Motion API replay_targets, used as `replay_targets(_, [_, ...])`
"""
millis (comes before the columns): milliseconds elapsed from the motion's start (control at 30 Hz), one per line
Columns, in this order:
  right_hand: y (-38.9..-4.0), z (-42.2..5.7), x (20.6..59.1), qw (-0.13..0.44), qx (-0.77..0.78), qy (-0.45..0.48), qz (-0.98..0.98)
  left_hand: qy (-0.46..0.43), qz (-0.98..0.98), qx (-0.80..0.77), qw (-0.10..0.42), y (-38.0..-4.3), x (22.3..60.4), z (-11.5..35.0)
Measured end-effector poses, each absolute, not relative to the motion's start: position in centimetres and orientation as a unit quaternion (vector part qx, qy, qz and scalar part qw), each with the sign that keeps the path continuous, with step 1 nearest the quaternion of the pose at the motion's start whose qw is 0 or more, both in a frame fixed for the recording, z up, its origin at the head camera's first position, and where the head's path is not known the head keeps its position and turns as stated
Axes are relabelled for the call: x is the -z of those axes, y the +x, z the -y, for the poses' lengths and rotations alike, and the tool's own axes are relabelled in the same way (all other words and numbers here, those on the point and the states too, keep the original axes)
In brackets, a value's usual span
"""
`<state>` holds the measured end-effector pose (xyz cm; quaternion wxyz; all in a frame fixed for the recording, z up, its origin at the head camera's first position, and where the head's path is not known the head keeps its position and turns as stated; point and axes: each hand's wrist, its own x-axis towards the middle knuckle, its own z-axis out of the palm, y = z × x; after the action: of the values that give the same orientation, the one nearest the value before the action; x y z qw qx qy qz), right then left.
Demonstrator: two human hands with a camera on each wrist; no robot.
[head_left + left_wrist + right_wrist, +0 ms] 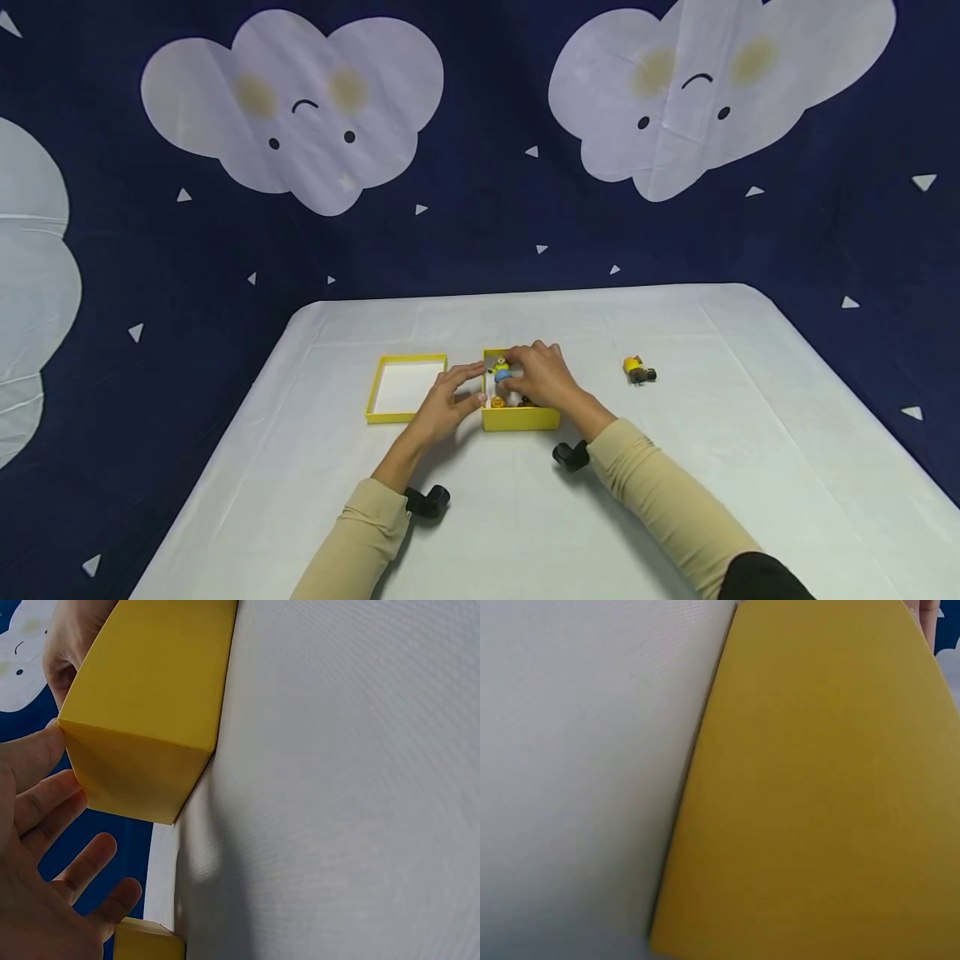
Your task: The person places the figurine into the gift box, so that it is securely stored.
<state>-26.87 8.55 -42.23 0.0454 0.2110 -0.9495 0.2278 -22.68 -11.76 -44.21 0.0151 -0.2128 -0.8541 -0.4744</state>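
Observation:
A yellow box (521,419) stands without its lid in the middle of the table. My right hand (546,375) reaches in over its right side and pinches a small yellow-and-blue toy figure (501,369) between thumb and fingers. Inside, near the front wall, lie an orange-yellow piece (497,402) and a dark brown one, partly hidden. At the box's left side is my left hand (442,408), fingers extended; in the left wrist view its fingertips (52,742) touch the box's edge. The right wrist view is filled mostly by the box's yellow wall (817,787).
The yellow-rimmed lid (390,417) lies white inside up, left of the box and beside my left hand. Another small yellow-and-dark toy figure (637,370) lies on the white-covered table (675,333) at the right. A dark blue cloth with clouds hangs behind.

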Motion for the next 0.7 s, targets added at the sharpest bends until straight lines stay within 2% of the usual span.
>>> replay_targets(367, [-26.86,-8.2,42.47,0.053,-0.183,0.214,0.958,-0.213,0.855,0.473,0.015,-22.74,44.25,11.72])
replay_targets(700, [-27.01,-7.96,42.45,0.036,-0.148,0.205,0.967,-0.215,0.856,0.47,0.014,-22.54,44.05,11.69])
